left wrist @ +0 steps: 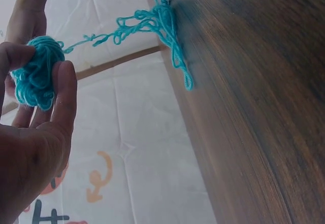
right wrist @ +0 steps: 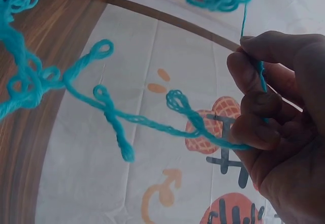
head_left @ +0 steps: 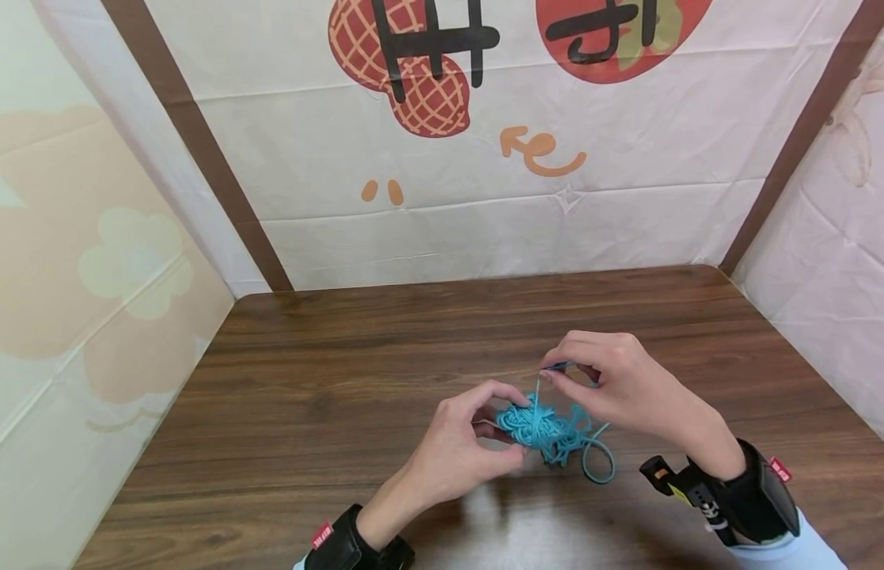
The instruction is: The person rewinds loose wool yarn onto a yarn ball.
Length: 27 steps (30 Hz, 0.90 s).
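A bundle of turquoise yarn (left wrist: 38, 74) is held between the thumb and fingers of my left hand (head_left: 466, 443), raised off the table. From it a strand (right wrist: 244, 21) runs up to my right hand (head_left: 612, 376), which pinches it between thumb and index finger. The same strand passes on under the curled fingers of the right hand in the right wrist view. Beyond that hand hangs a twisted, looped length of yarn (right wrist: 147, 121). It leads to a loose tangle (left wrist: 165, 21) of the same yarn by the tabletop.
The brown wood-grain table (head_left: 328, 412) spreads below both hands. Behind it hangs a white printed cloth (head_left: 484, 229), with more cloth at the left and right sides. Black straps (head_left: 758, 491) with cameras sit on both wrists.
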Tool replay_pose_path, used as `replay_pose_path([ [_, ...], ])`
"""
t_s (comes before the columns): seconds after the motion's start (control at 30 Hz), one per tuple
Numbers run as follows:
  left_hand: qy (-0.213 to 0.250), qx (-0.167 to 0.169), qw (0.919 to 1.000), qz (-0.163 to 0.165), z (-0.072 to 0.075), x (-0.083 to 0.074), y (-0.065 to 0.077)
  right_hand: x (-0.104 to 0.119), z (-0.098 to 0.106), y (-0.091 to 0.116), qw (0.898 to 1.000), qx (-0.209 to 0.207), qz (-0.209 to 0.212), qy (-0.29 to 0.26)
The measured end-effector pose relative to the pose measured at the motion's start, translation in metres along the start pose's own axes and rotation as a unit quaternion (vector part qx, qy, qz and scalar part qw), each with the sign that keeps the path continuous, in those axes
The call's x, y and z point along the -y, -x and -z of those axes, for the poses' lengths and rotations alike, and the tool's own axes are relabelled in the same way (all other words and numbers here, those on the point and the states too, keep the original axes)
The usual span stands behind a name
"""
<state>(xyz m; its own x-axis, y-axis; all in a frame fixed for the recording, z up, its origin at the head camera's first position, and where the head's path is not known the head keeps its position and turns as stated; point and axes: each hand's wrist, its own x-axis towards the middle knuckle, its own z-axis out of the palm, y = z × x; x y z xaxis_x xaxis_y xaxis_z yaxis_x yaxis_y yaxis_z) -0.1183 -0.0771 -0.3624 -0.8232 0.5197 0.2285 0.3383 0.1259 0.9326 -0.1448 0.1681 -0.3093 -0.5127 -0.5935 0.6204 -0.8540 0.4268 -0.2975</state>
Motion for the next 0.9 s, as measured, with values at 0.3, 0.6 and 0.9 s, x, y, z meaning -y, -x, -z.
replay_pose_path([
  [0.3,0.002,0.015,0.9998,-0.01,-0.002,0.001,0.002,-0.009,0.006,0.001,1.0,-0.016,-0.014,0.003],
  [0.6,0.069,0.029,0.9969,-0.025,-0.001,-0.001,0.001,-0.024,0.012,0.003,0.999,-0.024,-0.034,0.014],
  [0.9,0.113,0.03,0.9929,-0.021,0.002,-0.004,0.001,-0.039,0.011,0.006,0.997,-0.031,-0.064,0.025],
])
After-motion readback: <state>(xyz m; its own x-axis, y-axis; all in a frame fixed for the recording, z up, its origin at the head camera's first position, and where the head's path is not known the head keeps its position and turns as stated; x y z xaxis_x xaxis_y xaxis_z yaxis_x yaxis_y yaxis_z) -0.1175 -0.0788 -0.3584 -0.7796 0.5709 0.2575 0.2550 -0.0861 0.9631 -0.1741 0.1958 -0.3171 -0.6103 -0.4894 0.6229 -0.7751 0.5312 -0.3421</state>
